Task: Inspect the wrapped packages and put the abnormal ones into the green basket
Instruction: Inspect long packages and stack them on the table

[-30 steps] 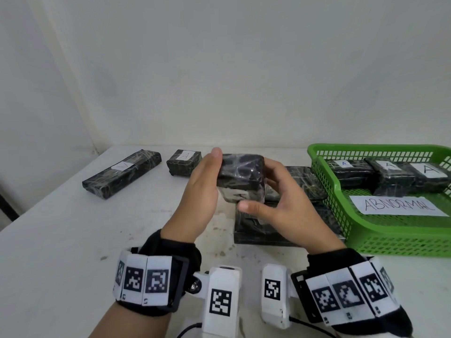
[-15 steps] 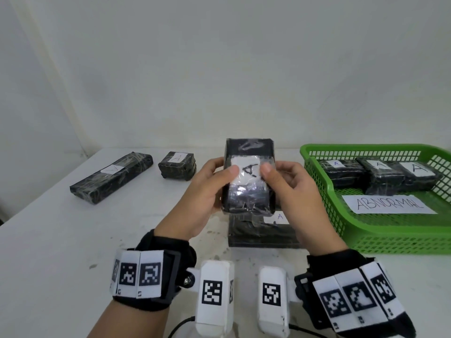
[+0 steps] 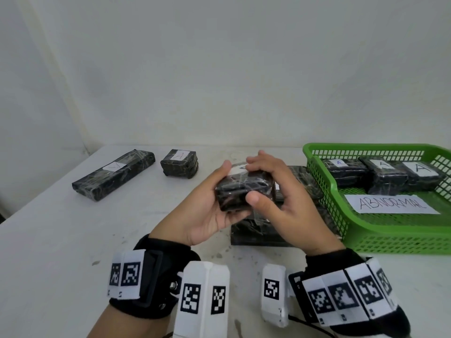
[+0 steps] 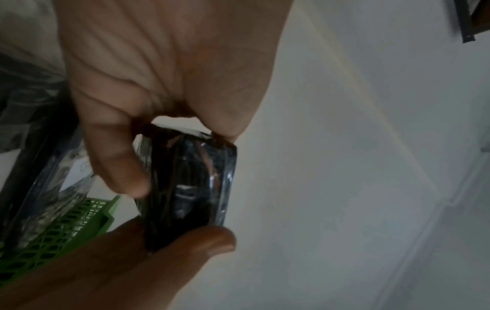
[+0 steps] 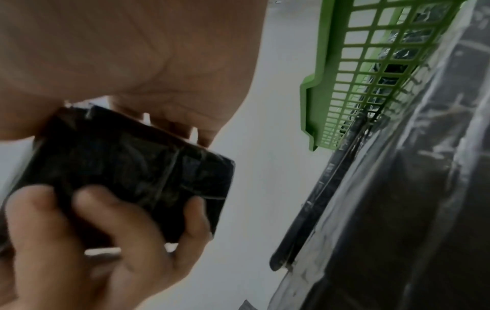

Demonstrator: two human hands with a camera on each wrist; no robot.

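A small black plastic-wrapped package is held in the air over the table's middle by both hands. My left hand cups it from below and the left, thumb on its top edge. My right hand grips it from the right, fingers over its top and thumb on its near face. Its white label is mostly covered by the fingers. The left wrist view shows the package edge-on; the right wrist view shows its dark underside. The green basket at the right holds three packages labelled A and an ABNORMAL sign.
Under my hands lies a stack of flat black packages beside the basket's left wall. A long package and a small cube-like one lie at the far left of the white table. A wall stands right behind.
The package was upright with its A label facing me; now it is tipped flat and lower, label turned up and away under my right fingers.
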